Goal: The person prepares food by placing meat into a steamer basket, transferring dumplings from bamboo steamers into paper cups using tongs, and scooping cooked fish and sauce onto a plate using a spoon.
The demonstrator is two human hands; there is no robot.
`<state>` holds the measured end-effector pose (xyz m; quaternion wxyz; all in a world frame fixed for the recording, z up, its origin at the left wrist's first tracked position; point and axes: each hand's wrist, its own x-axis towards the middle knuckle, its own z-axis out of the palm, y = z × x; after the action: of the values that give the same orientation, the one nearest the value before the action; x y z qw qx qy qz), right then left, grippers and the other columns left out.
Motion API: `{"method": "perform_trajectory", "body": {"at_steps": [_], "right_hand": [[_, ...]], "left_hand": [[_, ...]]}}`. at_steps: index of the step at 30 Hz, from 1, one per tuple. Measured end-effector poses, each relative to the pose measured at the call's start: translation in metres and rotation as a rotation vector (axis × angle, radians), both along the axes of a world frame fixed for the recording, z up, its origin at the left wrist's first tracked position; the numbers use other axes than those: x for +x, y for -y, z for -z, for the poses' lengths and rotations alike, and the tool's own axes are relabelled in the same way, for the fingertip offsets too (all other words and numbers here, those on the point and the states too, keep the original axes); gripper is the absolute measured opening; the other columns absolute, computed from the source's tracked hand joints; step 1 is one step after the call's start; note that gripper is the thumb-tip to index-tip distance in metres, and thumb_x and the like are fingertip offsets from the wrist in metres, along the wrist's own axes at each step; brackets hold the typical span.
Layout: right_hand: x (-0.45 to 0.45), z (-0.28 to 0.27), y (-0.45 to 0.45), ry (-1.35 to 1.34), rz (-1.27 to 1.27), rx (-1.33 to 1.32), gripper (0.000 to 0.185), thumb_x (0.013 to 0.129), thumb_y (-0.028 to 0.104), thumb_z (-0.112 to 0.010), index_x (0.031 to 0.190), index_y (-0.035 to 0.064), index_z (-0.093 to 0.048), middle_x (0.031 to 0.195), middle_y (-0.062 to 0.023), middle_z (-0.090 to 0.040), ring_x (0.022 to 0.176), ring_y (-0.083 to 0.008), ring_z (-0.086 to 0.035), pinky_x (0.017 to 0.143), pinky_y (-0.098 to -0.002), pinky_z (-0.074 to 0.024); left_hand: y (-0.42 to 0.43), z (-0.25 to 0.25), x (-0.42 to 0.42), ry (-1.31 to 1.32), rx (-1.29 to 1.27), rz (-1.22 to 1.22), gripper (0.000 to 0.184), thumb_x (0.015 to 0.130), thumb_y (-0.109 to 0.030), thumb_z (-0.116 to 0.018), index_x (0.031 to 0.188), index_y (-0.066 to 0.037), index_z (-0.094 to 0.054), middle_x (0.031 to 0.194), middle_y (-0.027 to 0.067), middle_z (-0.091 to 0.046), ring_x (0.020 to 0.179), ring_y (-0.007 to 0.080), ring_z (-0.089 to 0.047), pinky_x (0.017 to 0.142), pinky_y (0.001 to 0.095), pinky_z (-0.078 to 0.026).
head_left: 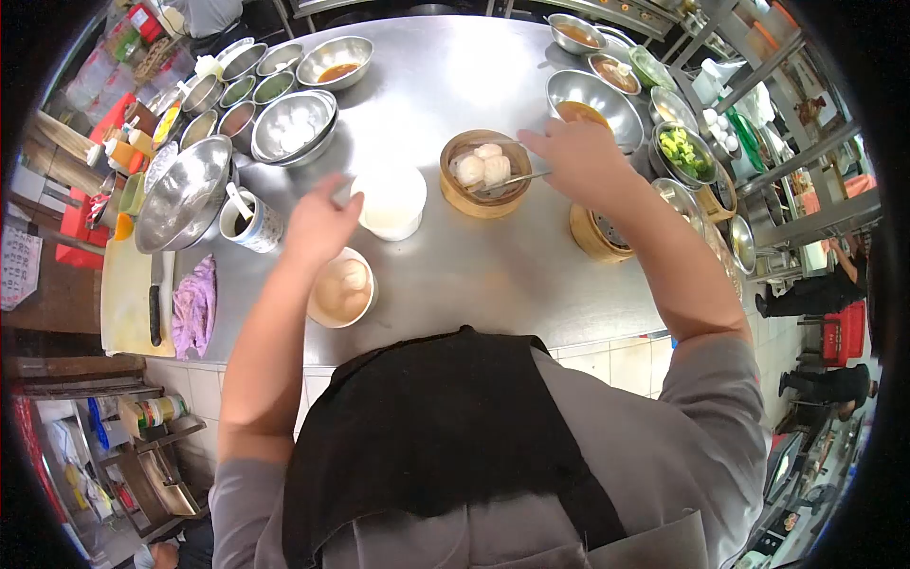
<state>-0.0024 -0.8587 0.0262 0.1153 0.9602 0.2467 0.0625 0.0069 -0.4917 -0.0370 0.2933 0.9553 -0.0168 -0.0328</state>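
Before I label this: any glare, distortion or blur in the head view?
Head view: strong fisheye bend, black corners; head view: bright glare on the steel table, mostly toward its far edge; head view: left hand looks slightly smeared, probably motion, while the bamboo steamer reads fairly clear.

Commercial kitchen; steel worktable (493,284); metal bowls (180,197); bamboo steamer (486,206)

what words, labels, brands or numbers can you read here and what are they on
No text can be read in this view.
Blue-and-white cup: markings too small to tell whether they are writing.
Red and white package, upper left: too blurred to read.
Yellow-green container, lower left: too small to read.
Bamboo steamer and white tub: no lettering visible.
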Motion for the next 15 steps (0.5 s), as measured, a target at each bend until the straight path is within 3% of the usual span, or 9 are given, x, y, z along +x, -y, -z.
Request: {"method": "perform_trajectory", "body": {"at_steps": [4,8,15], "right_hand": [[0.017,0.006,-0.012,-0.059,0.004,-0.060,0.043,0.085,0.011,-0.067,0.128,0.0159,-0.063,0.102,-0.0099,-0.065,0.088,-0.0293,-0.069,0.072,-0.0419,-0.0568],[0.023,0.013,-0.017,-0.058,-0.007,-0.090,0.031,0.089,0.009,-0.061,0.120,0.0098,-0.065,0.099,-0.0108,-0.065,0.087,-0.0278,-0.070,0.073,-0.0411,-0.0557],[0.031,0.019,-0.018,-0.070,-0.020,-0.122,0.023,0.086,0.009,-0.065,0.109,0.0083,-0.067,0.097,-0.0104,-0.067,0.087,-0.0272,-0.071,0.069,-0.0395,-0.0573]], "left_hand": [[-0.036,0.010,-0.015,0.180,-0.145,-0.129,0.051,0.092,-0.032,-0.069,0.130,0.000,-0.060,0.074,0.0123,-0.068,0.065,0.0227,-0.066,0.066,0.0369,-0.053],[-0.057,0.014,-0.047,0.248,-0.285,-0.157,0.041,0.095,-0.018,-0.068,0.130,0.002,-0.058,0.069,0.0059,-0.065,0.064,0.0106,-0.059,0.062,0.0287,-0.049],[-0.076,0.037,-0.099,0.263,-0.309,-0.242,0.036,0.097,-0.013,-0.066,0.129,0.002,-0.059,0.063,0.0000,-0.056,0.056,0.0070,-0.049,0.054,0.0262,-0.042]]}}
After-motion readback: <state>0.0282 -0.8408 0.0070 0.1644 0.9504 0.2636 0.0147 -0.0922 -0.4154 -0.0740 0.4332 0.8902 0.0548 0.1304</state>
